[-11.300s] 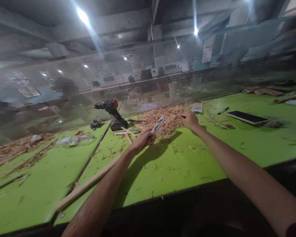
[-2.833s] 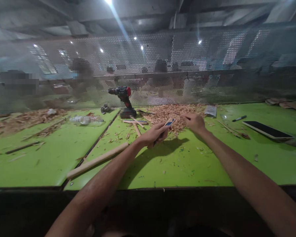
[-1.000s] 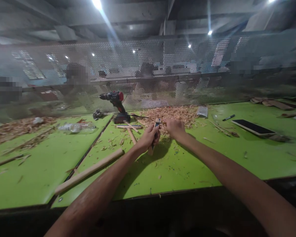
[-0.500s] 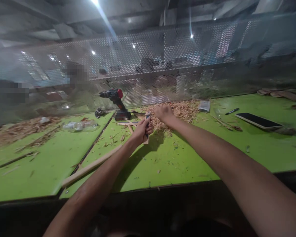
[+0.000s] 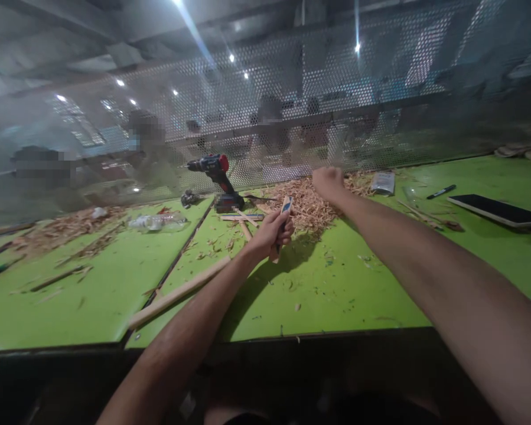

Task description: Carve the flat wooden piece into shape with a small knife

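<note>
The short wooden piece (image 5: 287, 204), pale with blue marks on its upper face, is in the left hand (image 5: 274, 230), raised and slanting above the near edge of the heap of shavings (image 5: 307, 199). The left hand is closed around its middle, fingers wrapped and thumb laid along it, so that one end pokes out above the grip and the other below. Something dark lies along the wood within the grip, too small to identify. The right hand (image 5: 329, 182) is apart from the piece, farther out and to the right, over the heap. Its fingers are curled in to a fist; whether it has hold of anything cannot be told.

Left of the heap a cordless drill (image 5: 223, 182) stands upright on its battery base, its bit pointing left, with thin wooden strips (image 5: 242, 217) just in front of it. Nearer the person, a long wooden bar (image 5: 181, 293) lies at a slant, partly behind the left forearm. A clear plastic bottle (image 5: 158, 222) lies on its side farther left. Right of the heap are a silvery packet (image 5: 383, 183), a dark pen (image 5: 441, 192) and a phone (image 5: 498, 209), all on the green tabletop (image 5: 349, 301), with a perforated screen (image 5: 247, 139) rising along its far side
</note>
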The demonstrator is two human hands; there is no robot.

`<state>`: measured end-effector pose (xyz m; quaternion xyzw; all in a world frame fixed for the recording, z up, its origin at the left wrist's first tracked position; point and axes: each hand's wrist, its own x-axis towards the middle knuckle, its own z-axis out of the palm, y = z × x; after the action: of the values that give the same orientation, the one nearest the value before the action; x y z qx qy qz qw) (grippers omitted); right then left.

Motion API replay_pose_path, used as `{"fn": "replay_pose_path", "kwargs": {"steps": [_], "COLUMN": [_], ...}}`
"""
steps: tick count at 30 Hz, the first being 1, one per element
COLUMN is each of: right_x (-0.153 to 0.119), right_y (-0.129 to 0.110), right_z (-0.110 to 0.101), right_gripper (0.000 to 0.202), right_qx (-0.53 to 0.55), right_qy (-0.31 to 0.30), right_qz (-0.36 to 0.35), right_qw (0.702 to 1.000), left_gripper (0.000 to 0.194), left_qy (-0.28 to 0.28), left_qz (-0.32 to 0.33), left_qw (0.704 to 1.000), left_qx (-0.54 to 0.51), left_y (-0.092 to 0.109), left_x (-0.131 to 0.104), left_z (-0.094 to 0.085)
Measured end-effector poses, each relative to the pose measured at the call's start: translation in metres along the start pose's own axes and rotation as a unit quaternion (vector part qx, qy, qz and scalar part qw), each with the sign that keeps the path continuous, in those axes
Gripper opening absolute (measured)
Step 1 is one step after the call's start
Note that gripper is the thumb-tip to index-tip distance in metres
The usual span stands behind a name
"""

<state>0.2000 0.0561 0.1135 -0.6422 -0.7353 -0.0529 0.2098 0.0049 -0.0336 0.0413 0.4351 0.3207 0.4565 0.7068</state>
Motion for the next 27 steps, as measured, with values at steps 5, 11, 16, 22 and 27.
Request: {"fn": "replay_pose_path", "kwargs": {"steps": [5, 11, 16, 22, 27], "right_x": [-0.033, -0.068, -0.065, -0.064, -0.054], "right_y": [-0.007, -0.035, -0.036, -0.041, -0.044], "right_z": [0.006, 0.028, 0.035, 0.039, 0.039], "right_gripper": [0.042, 0.049, 0.053, 0.056, 0.062], "right_qx": [-0.043, -0.077, -0.075, -0.068, -0.075], "right_qy": [-0.017, -0.068, -0.063, -0.075, -0.077], "right_qz": [-0.002, -0.046, -0.02, 0.002, -0.002], "right_qw": [0.999, 0.994, 0.995, 0.995, 0.994], "left_gripper": [0.026, 0.031, 0.031, 0.029, 0.031], "left_qy": [0.042, 0.034, 0.05, 0.092, 0.131], "left_qz": [0.025, 0.051, 0.051, 0.057, 0.049], "left_qw": [0.999, 0.998, 0.997, 0.994, 0.988], "left_qx": [0.006, 0.018, 0.011, 0.025, 0.062], "left_y": [-0.006, -0.015, -0.012, -0.011, -0.012], "left_x": [0.007, 0.007, 0.001, -0.001, 0.004], "left_z": [-0.007, -0.006, 0.004, 0.013, 0.013]}}
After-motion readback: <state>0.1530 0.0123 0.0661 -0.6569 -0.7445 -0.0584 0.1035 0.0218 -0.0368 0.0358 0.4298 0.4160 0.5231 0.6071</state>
